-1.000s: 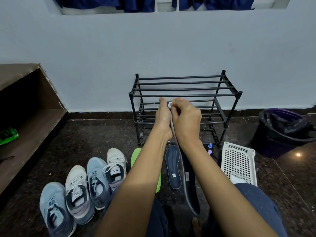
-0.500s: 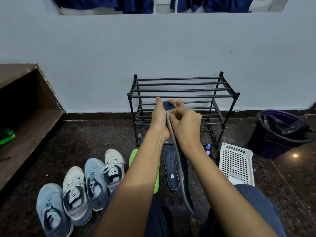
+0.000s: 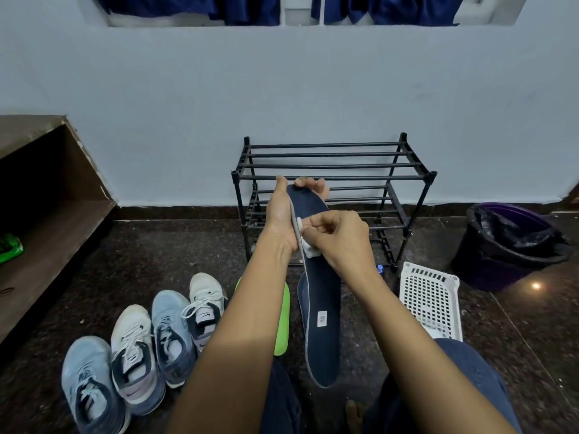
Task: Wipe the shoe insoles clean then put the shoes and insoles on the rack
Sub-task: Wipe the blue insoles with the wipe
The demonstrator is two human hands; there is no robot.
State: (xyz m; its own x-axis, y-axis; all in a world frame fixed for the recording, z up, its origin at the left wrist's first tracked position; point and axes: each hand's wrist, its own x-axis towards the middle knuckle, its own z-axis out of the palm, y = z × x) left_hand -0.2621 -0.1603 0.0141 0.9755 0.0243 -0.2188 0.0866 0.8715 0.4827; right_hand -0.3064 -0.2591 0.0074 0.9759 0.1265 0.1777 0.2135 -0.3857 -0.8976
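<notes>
Down from the toe end, the right hand [image 3: 341, 236] has slid to the middle of the navy insole [image 3: 322, 308], which was edge-on half a second ago and now shows its broad face. Its fingers are curled and pinch a small white wipe [image 3: 305, 245] against the left edge of the insole. The left hand [image 3: 280, 214] grasps the toe end at the centre of the frame, thumb along the near side and fingertips hooked over the top from behind. The heel hangs down toward the lower centre, between the forearms. Just left of it a green insole [image 3: 282, 321] lies on the dark floor. At lower right a white basket [image 3: 430, 302] sits on the floor with something white at its near end, partly hidden by the right forearm. Further right stands a bin [image 3: 507, 245] with a black liner; what it holds cannot be told. Behind the hands, a black rack [image 3: 332, 166] stands against the wall. Four sneakers [image 3: 134, 355] stand side by side at lower left. A wooden shelf [image 3: 47, 214] fills the left edge, with a green object [image 3: 9, 247] on it.
</notes>
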